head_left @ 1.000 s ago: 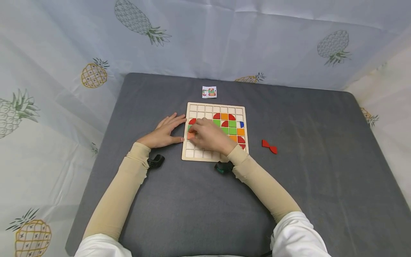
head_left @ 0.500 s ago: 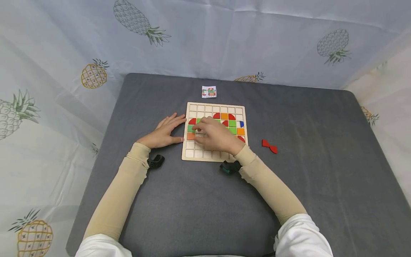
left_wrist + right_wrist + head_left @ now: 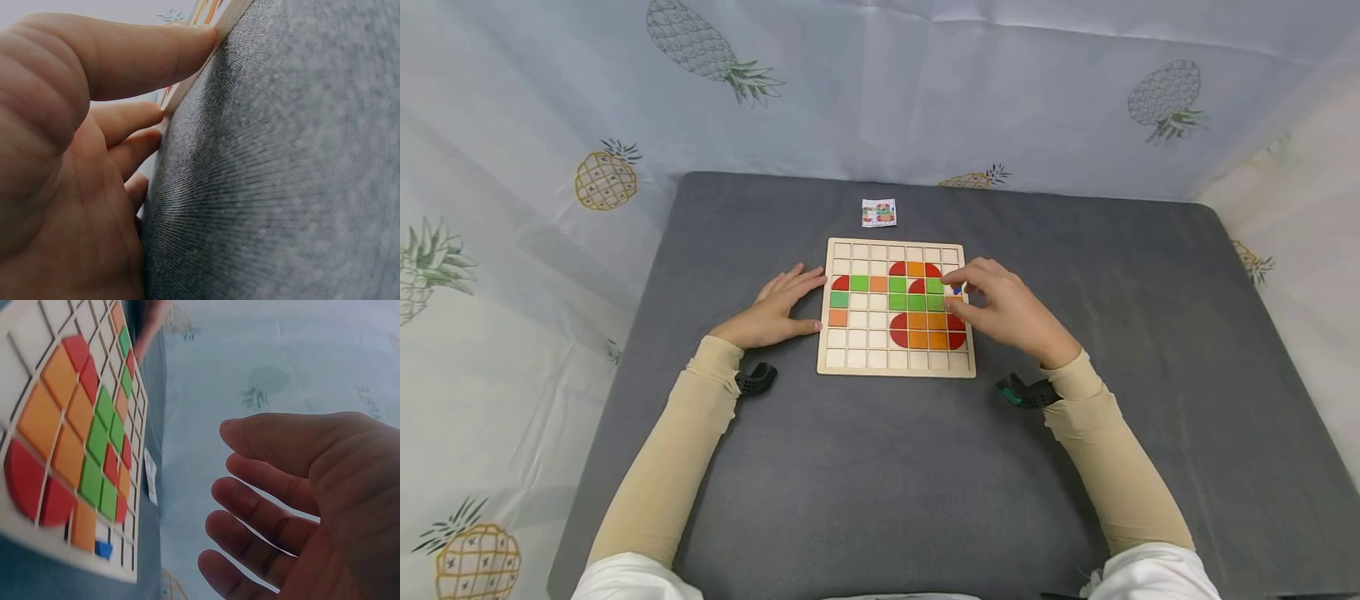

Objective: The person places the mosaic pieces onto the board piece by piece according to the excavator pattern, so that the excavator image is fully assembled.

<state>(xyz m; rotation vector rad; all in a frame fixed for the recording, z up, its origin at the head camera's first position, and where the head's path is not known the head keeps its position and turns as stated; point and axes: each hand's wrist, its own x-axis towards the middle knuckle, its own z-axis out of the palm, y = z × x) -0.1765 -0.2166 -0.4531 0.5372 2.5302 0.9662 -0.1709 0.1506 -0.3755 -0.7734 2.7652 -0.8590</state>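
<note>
A square wooden grid board [image 3: 857,359] lies on the grey table, with several red, orange and green pieces set in its cells. My left hand [image 3: 775,312] rests flat at the board's left edge; in the left wrist view its thumb [image 3: 150,56] and fingertips touch that edge. Over the board's right edge hovers my right hand [image 3: 1011,308], fingers loosely bent. The right wrist view shows nothing between the thumb [image 3: 275,437] and fingers. A small blue piece [image 3: 104,549] sits near the board's right edge, beside an orange piece [image 3: 83,526]. The red bow-shaped piece is hidden from view.
Behind the board lies a small printed pattern card [image 3: 878,213]. A pale curtain with pineapple prints [image 3: 880,92] hangs around the grey table [image 3: 880,467].
My right hand has moved right, from the board's left side to its right edge. The salmon piece at the left is now uncovered. My left hand keeps its place at the board's edge.
</note>
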